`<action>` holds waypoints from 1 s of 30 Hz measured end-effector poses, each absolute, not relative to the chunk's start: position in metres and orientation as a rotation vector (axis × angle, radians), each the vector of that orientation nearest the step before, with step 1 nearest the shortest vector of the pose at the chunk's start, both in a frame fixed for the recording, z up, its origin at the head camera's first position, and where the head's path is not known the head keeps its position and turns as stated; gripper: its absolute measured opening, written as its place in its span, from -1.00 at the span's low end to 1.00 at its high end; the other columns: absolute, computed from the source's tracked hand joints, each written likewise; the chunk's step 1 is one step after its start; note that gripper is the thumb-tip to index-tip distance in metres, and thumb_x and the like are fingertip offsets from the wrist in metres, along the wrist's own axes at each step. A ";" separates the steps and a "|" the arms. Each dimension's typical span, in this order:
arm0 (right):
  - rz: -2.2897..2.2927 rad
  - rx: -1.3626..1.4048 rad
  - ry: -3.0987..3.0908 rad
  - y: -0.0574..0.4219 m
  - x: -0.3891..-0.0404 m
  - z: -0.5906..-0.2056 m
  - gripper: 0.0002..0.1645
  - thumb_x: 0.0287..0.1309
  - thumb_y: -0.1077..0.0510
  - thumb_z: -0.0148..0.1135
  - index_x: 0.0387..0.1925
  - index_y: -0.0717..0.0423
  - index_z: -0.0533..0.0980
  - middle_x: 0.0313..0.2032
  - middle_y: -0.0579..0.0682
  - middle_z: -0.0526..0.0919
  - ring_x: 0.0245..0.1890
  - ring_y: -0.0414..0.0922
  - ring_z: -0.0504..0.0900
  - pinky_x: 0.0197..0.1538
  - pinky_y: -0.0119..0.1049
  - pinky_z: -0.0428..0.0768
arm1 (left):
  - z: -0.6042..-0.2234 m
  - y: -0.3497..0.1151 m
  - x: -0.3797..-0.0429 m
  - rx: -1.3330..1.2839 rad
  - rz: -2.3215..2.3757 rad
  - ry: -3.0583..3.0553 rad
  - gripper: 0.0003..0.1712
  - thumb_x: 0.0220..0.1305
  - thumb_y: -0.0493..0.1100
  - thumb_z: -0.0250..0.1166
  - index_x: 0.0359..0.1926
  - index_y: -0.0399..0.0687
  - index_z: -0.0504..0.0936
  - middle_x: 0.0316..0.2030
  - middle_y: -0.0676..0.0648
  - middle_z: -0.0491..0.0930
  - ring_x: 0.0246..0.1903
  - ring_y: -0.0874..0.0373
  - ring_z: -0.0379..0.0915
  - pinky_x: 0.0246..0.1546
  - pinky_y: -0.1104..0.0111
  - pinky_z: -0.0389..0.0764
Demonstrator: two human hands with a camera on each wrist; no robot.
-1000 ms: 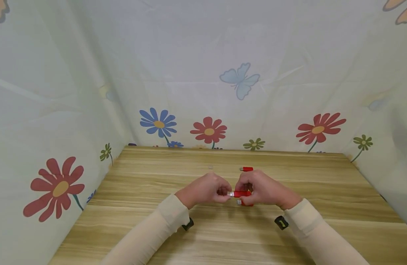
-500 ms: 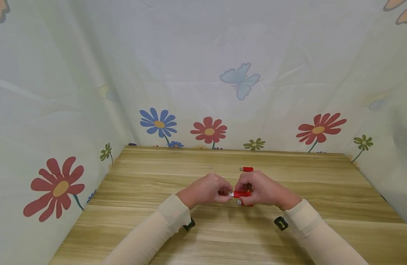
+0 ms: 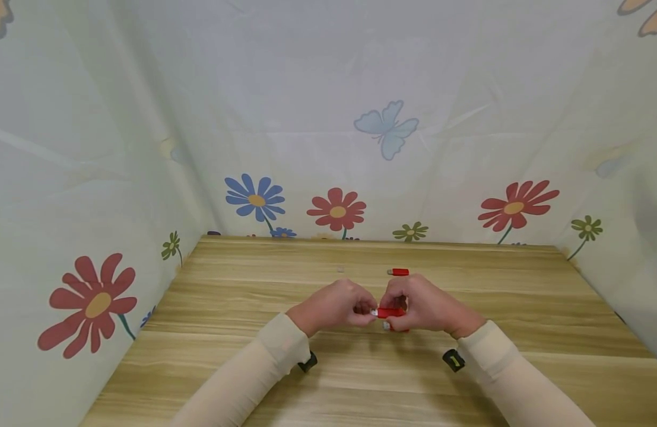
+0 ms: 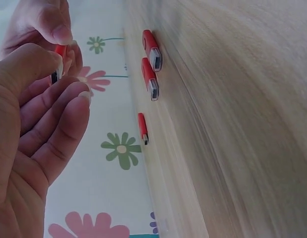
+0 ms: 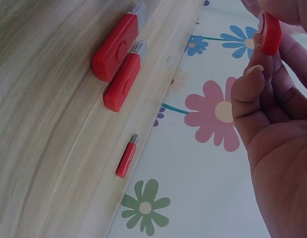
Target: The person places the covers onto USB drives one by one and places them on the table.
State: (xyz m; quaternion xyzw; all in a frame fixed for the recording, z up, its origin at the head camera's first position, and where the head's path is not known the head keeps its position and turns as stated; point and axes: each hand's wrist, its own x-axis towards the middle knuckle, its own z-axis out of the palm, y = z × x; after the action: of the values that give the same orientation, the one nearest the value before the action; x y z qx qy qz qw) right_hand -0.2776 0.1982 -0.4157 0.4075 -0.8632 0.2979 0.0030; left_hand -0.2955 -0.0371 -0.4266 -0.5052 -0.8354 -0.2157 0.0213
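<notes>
A red USB stick (image 3: 390,312) is held above the table between my two hands. My right hand (image 3: 421,302) pinches its red body. My left hand (image 3: 336,305) pinches at its silver plug end, and the fingertips cover most of that end. In the left wrist view the plug (image 4: 55,77) looks dark between thumb and index finger. The red rear end of the stick (image 5: 271,34) shows in the right wrist view. Whether a clear cap sits between my left fingers I cannot tell.
Two capped red USB sticks (image 5: 115,47) (image 5: 126,82) lie side by side on the wooden table (image 3: 253,267). Further back lies a red stick (image 3: 399,272) with its plug bare. A small clear piece (image 3: 340,269) lies left of it. A flower-printed curtain (image 3: 307,118) surrounds the table.
My left hand has moved slightly right, toward the stick's red body, so less of the silver end shows. My right hand has stayed in place.
</notes>
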 end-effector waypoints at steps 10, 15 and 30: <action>0.899 1.298 -2.697 0.196 -0.280 -0.416 -0.81 -0.01 0.23 0.54 -0.38 -0.15 0.73 -0.41 -0.26 0.64 -0.42 -0.29 0.59 -0.30 -0.38 0.65 | -0.426 -0.038 -0.294 -1.567 -0.658 -2.577 -0.94 0.31 -0.15 0.42 -0.29 0.00 0.79 -0.46 0.15 0.70 -0.53 0.50 0.41 -0.37 0.76 0.46; 0.906 1.302 -2.703 0.196 -0.281 -0.417 -0.84 0.01 0.23 0.54 -0.36 -0.09 0.75 -0.40 -0.25 0.65 -0.42 -0.28 0.59 -0.31 -0.37 0.66 | -0.426 -0.038 -0.294 -1.561 -0.640 -2.590 -0.94 0.31 -0.15 0.42 -0.29 0.01 0.79 -0.47 0.17 0.68 -0.54 0.48 0.38 -0.39 0.75 0.45; 0.895 1.313 -2.690 0.198 -0.282 -0.418 -0.84 0.05 0.20 0.53 -0.33 -0.14 0.74 -0.37 -0.27 0.65 -0.41 -0.27 0.57 -0.30 -0.34 0.66 | -0.422 -0.037 -0.295 -1.565 -0.593 -2.589 -0.94 0.32 -0.16 0.42 -0.27 0.00 0.80 -0.44 0.15 0.68 -0.52 0.44 0.39 -0.36 0.75 0.45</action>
State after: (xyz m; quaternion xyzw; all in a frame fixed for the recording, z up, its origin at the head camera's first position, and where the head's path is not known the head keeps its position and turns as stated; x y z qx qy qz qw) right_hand -0.2824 0.1979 -0.4176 0.4201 -0.8610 0.2864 0.0088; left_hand -0.2948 -0.0374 -0.4219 -0.5075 -0.8394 -0.1924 0.0296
